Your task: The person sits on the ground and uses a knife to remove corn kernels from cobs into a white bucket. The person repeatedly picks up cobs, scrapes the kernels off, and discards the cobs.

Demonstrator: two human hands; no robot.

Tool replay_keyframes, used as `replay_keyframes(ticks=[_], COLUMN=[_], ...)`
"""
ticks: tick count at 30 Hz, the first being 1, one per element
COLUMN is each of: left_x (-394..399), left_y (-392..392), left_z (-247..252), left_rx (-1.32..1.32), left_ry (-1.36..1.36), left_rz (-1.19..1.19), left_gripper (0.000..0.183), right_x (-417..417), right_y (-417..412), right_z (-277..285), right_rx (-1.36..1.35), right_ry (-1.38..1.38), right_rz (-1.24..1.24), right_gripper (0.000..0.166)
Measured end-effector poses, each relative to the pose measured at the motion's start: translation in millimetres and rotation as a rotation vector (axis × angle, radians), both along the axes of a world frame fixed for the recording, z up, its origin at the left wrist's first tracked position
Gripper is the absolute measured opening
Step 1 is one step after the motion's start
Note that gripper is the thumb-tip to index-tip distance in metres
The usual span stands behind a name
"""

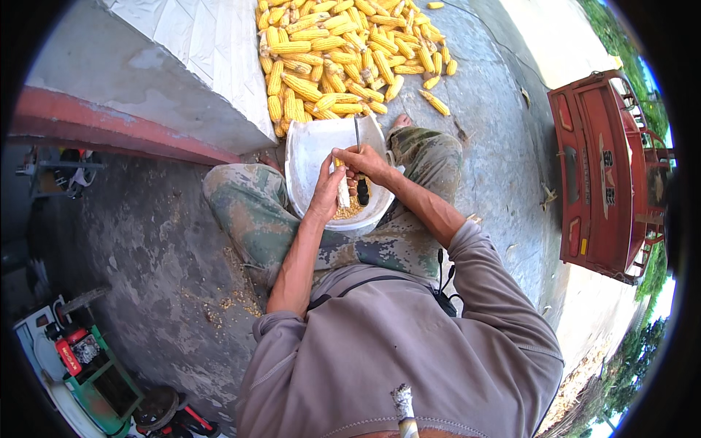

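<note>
My left hand [329, 189] grips a corn cob [343, 192], its lower part bare and whitish, with yellow kernels showing near the top. My right hand [368, 164] is at the cob's upper end and also holds a screwdriver-like tool, its thin metal shaft pointing up and its black handle [362, 191] hanging down. Both hands are above a white plastic tub [306, 143] between my knees. Loose corn kernels [350, 211] lie in the near end of the tub. Parts of the cob and tool are hidden by my fingers.
A heap of husked corn cobs [334, 60] lies beyond the tub, beside a pale wall [159, 98]. A red cargo vehicle [602, 175] stands at right. Kernels are scattered on the concrete floor [235, 304] at left. A green-framed machine [101, 378] stands at lower left.
</note>
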State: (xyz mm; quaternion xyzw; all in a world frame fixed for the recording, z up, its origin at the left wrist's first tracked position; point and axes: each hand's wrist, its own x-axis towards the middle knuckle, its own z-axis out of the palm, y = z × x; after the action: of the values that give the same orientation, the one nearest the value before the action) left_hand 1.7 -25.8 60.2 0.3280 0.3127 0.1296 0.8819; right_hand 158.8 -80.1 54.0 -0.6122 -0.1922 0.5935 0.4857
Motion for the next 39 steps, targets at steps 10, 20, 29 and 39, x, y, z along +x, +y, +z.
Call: replay_keyframes(ticks=[10, 20, 29, 39], left_x=[-7, -4, -1, -2], left_y=[7, 8, 11, 5], left_z=[-5, 0, 1, -1], left_rx=[-0.123, -0.086, -0.006, 0.077], left_ry=[-0.161, -0.101, -0.130, -0.078], left_rz=[0.066, 0.051, 0.051, 0.059], left_gripper=[0.063, 0.056, 0.020, 0.027], right_x=[-2, -10, -2, 2], right_y=[1, 1, 4, 3], right_z=[-7, -9, -1, 10], right_rx=[0.143, 0.066, 0.064, 0.004], right_ry=[0.242, 0.192, 0.138, 0.269], right_rz=[0.025, -0.061, 0.053, 0.060], right_gripper=[0.034, 0.028, 0.025, 0.024])
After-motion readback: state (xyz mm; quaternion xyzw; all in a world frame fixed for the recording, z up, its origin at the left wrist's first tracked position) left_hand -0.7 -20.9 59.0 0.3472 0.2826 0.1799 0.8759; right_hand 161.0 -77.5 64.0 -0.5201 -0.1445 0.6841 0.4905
